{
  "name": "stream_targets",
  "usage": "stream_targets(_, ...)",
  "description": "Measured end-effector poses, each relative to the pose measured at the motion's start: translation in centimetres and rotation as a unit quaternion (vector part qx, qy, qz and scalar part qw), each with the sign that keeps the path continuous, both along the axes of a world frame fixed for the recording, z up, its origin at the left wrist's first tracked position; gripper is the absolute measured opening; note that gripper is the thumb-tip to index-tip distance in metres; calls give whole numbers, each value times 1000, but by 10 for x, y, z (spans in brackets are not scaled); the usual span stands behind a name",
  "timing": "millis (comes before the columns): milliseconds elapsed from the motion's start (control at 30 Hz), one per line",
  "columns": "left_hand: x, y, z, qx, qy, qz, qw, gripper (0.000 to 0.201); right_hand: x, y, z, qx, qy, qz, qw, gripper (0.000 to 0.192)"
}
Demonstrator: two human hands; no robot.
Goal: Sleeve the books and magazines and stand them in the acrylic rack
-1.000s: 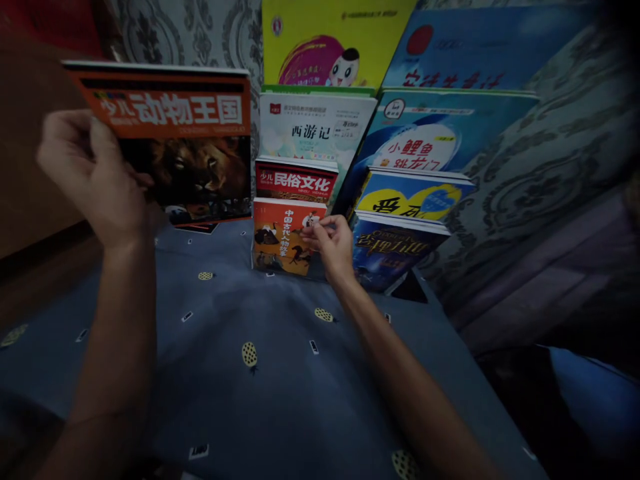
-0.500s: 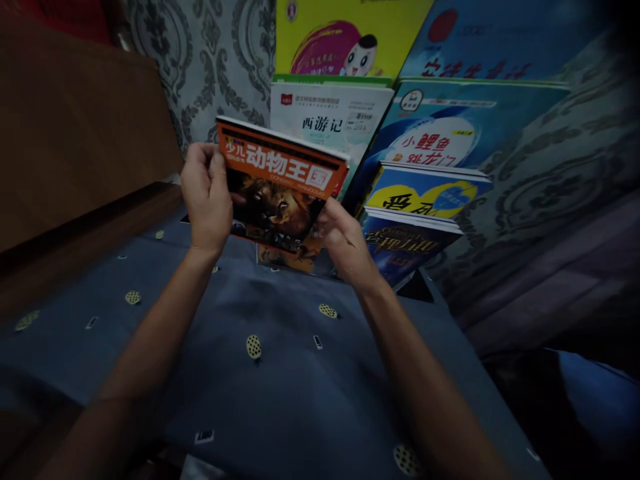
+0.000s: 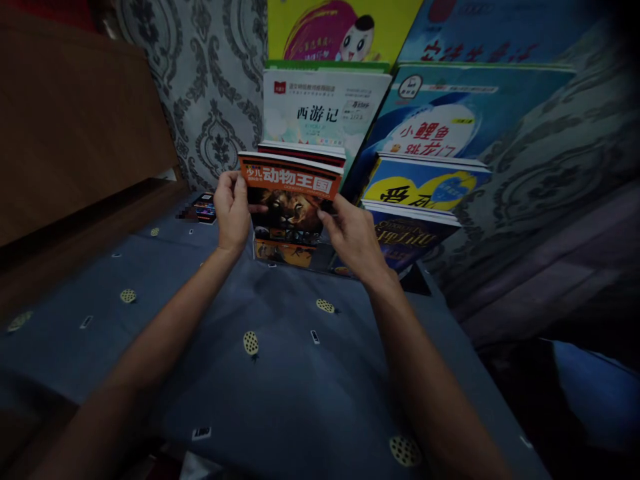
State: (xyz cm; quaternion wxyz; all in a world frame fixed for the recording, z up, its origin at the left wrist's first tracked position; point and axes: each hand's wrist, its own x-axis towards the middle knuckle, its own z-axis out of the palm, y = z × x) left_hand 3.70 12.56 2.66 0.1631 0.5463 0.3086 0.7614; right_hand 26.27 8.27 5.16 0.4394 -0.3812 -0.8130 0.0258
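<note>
An orange book with a lion on its cover stands upright at the front of the left stack of books, held between both hands. My left hand grips its left edge. My right hand holds its right edge. Behind it rise a red-topped book and a white book. Just below it peeks an orange illustrated book resting on the blue patterned bedspread.
A second stack leans to the right: a dark blue book, a yellow-and-blue book, a large blue book. A yellow book stands at the back. Wooden headboard at left, patterned wall behind, small dark item on the bed.
The orange lion book went from high on the left, held by my left hand alone, down and right onto the left stack. My right hand left the front book and took its right edge.
</note>
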Motion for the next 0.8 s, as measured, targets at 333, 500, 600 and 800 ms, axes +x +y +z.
stream_targets(333, 3, 7, -21, -21, -1, -21, 1000, 50, 3, 3, -1, -72, -83, -70, 991, 26)
stream_targets(500, 3, 10, -29, -41, 34, 16, 998, 52, 4, 8, -8, -119, -118, -74, 983, 22)
stream_targets(600, 0, 8, -28, -16, 99, 78, 992, 51, 4, 9, -10, -129, -117, -84, 981, 26)
stream_targets(800, -6, 1, -24, 36, 240, 182, 953, 43, 5, 9, -13, -152, -163, -104, 969, 25)
